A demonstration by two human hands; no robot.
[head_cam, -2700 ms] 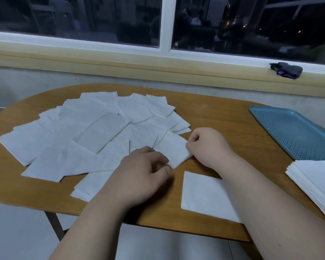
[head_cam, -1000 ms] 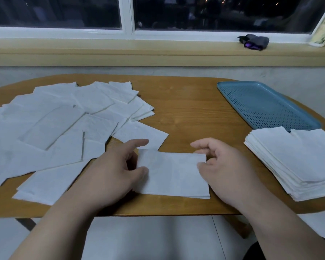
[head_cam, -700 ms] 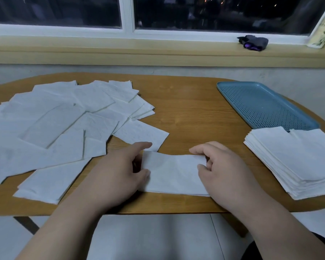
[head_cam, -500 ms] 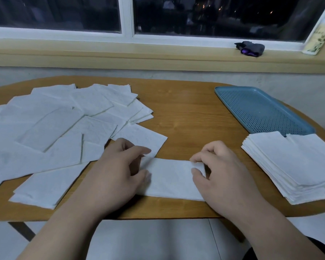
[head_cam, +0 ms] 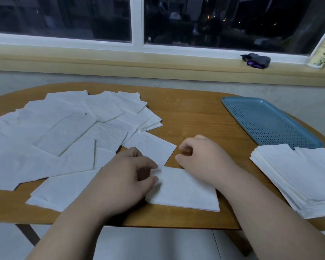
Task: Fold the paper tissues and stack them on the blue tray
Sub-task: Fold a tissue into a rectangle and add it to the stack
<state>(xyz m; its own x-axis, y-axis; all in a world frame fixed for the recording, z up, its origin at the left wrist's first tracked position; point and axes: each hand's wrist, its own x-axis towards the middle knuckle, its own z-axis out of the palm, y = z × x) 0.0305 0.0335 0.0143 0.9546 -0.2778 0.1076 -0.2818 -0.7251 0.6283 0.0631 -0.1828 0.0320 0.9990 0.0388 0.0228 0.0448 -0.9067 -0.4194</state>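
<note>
Dozens of loose tissues (head_cam: 64, 132) lie fanned out, overlapping, across the left half of the wooden table (head_cam: 195, 113), which fills most of the view w/ a window sill (head_cam: 158, 66) behind it. On the right, at the near edge, sits a thick stack of folded tissues (head_cam: 298, 177). Its far corner meets the near rim of the blue tray (head_cam: 266, 121); can't tell if it overlaps or just touches. Nothing shows on the tray's perforated bed.

Front & centre, near the table's front edge, lies one long folded tissue (head_cam: 184, 188), flat, its left end under the person's left hand (head_cam: 120, 177). That hand's thumb & forefinger are curled toward each other and pinch the tissue's left edge, w/ the other fingers tucked behind. The right hand (head_cam: 204, 158) is just beyond the tissue's far edge, forearm crossing its right part. Its fingers are curled in toward the palm, thumb tip low by the tabletop, w/ nothing visible between them. One loose tissue's corner sits between the two hands.

Smallest: a dark grey item w/ purple bits (head_cam: 256, 61) on the sill, far right.
</note>
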